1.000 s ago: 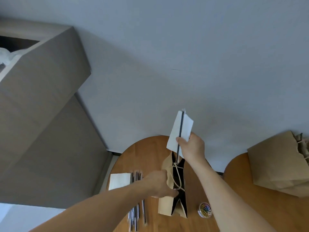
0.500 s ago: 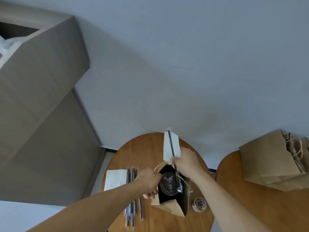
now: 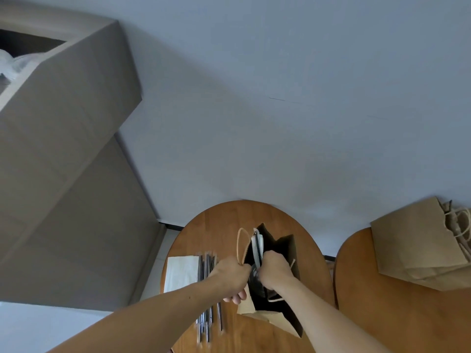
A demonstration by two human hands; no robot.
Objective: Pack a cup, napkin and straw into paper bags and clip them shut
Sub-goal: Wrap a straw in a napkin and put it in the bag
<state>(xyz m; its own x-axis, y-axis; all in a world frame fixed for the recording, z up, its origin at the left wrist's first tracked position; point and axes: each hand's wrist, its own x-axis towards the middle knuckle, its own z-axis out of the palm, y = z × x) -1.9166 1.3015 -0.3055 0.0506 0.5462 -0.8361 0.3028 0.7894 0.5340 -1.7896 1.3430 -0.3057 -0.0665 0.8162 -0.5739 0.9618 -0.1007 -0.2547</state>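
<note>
Grip of right hand [image 3: 276, 270] around napkin [image 3: 254, 250], straw [image 3: 258, 250]

Pale blue-grey wall [image 3: 280, 85], grey cabinet [image 3: 63, 128] at left, round wooden table [image 3: 216, 225], second table [image 3: 377, 314].

I am holding a paper bag [image 3: 265, 317] that is showing plain kraft brown outside and black inside. I am pinching a white napkin [image 3: 254, 253] against a black straw [image 3: 258, 250]. The tabletop [image 3: 216, 230] is showing orange-brown wood; the spare napkins [image 3: 181, 273] are showing white, the stacked bags [image 3: 413, 250] plain brown.
</note>
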